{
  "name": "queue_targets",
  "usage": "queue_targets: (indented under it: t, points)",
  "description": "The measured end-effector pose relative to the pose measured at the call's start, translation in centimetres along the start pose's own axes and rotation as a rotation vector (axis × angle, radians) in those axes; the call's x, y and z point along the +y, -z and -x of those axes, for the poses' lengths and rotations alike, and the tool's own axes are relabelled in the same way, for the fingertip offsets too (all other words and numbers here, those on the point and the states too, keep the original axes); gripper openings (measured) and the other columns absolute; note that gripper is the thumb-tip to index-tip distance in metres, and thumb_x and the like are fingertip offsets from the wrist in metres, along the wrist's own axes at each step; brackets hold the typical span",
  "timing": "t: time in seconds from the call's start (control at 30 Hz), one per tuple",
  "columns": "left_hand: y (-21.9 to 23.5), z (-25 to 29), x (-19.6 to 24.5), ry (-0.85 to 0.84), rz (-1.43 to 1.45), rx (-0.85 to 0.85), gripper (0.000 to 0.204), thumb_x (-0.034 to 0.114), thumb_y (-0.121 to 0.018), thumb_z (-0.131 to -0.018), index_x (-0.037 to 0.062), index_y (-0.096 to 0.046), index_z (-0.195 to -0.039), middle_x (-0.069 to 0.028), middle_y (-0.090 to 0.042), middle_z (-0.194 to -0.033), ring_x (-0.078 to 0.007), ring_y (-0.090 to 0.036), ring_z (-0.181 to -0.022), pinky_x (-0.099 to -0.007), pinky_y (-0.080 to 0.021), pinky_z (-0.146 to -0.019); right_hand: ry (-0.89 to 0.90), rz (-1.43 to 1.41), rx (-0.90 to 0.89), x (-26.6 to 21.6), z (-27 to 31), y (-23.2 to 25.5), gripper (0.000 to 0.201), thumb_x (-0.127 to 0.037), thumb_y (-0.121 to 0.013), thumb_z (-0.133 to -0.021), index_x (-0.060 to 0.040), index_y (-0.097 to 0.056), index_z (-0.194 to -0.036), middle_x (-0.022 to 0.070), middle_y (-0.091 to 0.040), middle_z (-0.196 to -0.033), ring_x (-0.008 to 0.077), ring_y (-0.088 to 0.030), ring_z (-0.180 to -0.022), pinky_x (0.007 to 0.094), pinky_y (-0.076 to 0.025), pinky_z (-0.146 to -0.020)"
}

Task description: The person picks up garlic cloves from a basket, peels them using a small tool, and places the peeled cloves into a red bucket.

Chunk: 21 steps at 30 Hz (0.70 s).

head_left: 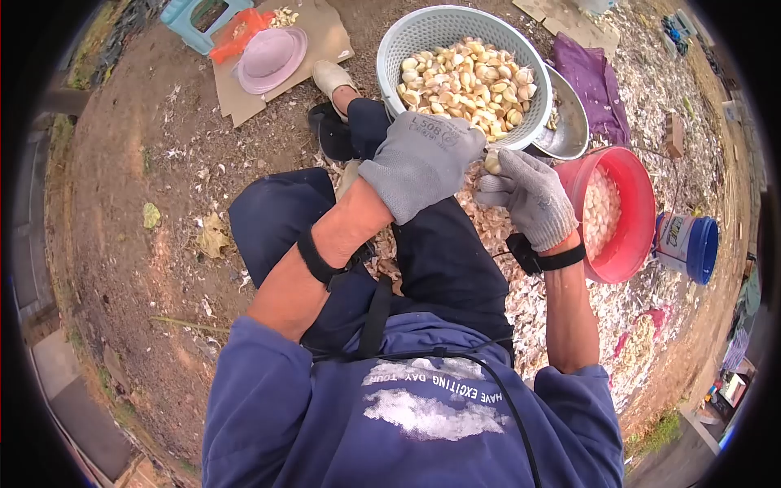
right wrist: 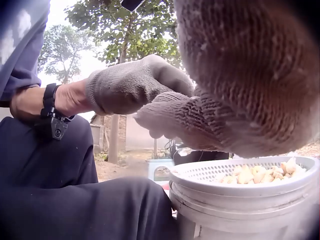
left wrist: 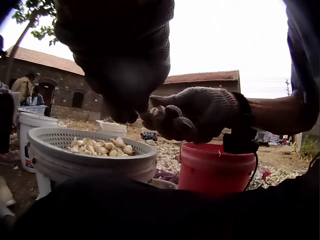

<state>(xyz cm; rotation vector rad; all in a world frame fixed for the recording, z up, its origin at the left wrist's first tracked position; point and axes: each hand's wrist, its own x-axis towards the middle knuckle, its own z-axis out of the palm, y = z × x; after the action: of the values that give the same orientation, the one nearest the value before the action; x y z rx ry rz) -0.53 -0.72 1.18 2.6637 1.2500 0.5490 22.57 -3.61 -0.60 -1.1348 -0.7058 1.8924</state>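
Both gloved hands meet over the near rim of a pale perforated basin heaped with garlic cloves. A garlic clove sits between them, pinched by my right hand between thumb and curled fingers. My left hand, back upward, has its fingers bent in at the same clove; its fingertips are hidden in the head view. In the right wrist view the left glove comes up against the right-hand fingers. The clove is hidden there.
Right of the hands stands a red bucket with peeled cloves, beside a blue-and-white bucket. A metal bowl sits partly beneath the basin. Garlic skins litter the ground. A pink hat lies on cardboard at upper left.
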Motion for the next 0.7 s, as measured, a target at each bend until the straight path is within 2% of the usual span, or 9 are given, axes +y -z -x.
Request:
queue_targets:
  t: [0.23,0.4,0.53,0.6,0.7]
  points:
    - [0.3,0.3,1.2,0.028,0.022,-0.027,0.014,0.015,-0.069,-0.089,0.0107,-0.067,-0.102,-0.0085,-0.069,-0.086,-0.0311,-0.073,-0.083,-0.0455,-0.056,-0.068,0.002,-0.115,-0.001,0.3,0.2,1.0,0.034,-0.022,-0.066,-0.108,0.0070,-0.066,-0.125,0.0135,-0.074,-0.108,0.0250,-0.078,-0.090,0.0442,-0.069,-0.081]
    - [0.1,0.8,1.8,-0.056,-0.019,0.051,0.017,0.015,-0.070,-0.088,0.0086,-0.065,-0.104,-0.0084,-0.068,-0.087,-0.0302,-0.073,-0.082,-0.0455,-0.055,-0.068,-0.010,-0.105,0.004,0.1,0.1,0.4,0.035,-0.022,-0.065,-0.108,0.0086,-0.065,-0.126,0.0146,-0.074,-0.109,0.0260,-0.078,-0.091,0.0444,-0.069,-0.082]
    - [-0.1,0.8,2.0,-0.062,-0.078,0.023,0.018,0.014,-0.069,-0.087,0.0082,-0.065,-0.104,-0.0079,-0.067,-0.088,-0.0291,-0.073,-0.082,-0.0451,-0.056,-0.068,-0.011,-0.099,0.034,0.4,0.0,0.1,0.038,-0.022,-0.066,-0.108,0.0106,-0.063,-0.127,0.0163,-0.074,-0.110,0.0258,-0.078,-0.090,0.0430,-0.069,-0.081]
    - [-0.2,0.8,1.8,-0.115,-0.059,0.090,0.018,0.013,-0.069,-0.086,0.0078,-0.065,-0.103,-0.0076,-0.067,-0.087,-0.0285,-0.073,-0.082,-0.0450,-0.056,-0.068,-0.015,-0.087,0.040,0.4,-0.1,-0.1,0.038,-0.021,-0.066,-0.108,0.0107,-0.063,-0.128,0.0164,-0.074,-0.109,0.0257,-0.078,-0.090,0.0425,-0.069,-0.080]
    - [0.1,0.5,1.7,-0.110,-0.114,0.002,0.018,0.013,-0.069,-0.085,0.0084,-0.066,-0.102,-0.0072,-0.066,-0.086,-0.0284,-0.073,-0.082,-0.0452,-0.056,-0.068,-0.017,-0.051,0.053,0.3,-0.1,-0.2,0.037,-0.020,-0.067,-0.107,0.0112,-0.063,-0.127,0.0164,-0.075,-0.108,0.0254,-0.078,-0.089,0.0420,-0.069,-0.079]
